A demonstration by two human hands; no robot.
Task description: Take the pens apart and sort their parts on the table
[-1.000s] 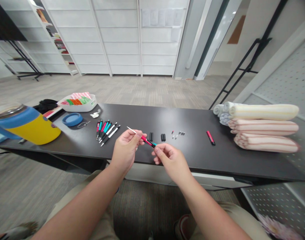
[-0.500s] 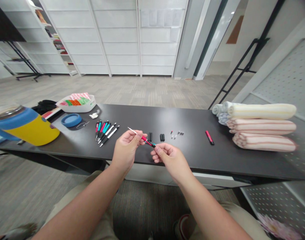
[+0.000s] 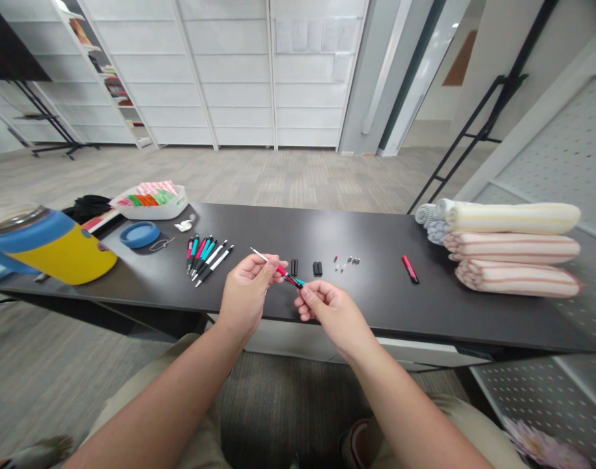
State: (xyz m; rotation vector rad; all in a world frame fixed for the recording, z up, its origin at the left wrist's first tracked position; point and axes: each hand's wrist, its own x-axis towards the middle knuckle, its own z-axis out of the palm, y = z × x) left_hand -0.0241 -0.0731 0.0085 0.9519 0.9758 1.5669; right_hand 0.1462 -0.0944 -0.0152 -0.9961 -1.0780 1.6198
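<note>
My left hand (image 3: 249, 284) pinches a red pen barrel (image 3: 282, 270), with a thin white refill (image 3: 258, 253) poking out past the thumb. The barrel slants down to the right, its dark end at the fingertips of my right hand (image 3: 326, 301). Those fingertips are closed on that end; a bit of teal shows there, and I cannot make out whether it is a separate part. Just beyond the hands lie black grip sleeves (image 3: 318, 268) and small metal and red pen parts (image 3: 354, 260). Another red pen barrel (image 3: 410, 269) lies farther right.
Several assembled pens (image 3: 207, 259) lie left of my hands on the dark table (image 3: 376, 234). Farther left stand a yellow and blue tumbler (image 3: 77, 251), a blue lid (image 3: 139, 234) and a white basket (image 3: 151, 212). Rolled towels (image 3: 515, 247) are stacked at the right.
Almost nothing differs. Both hands keep their hold on the pen, and a little more teal shows by the right fingertips.
</note>
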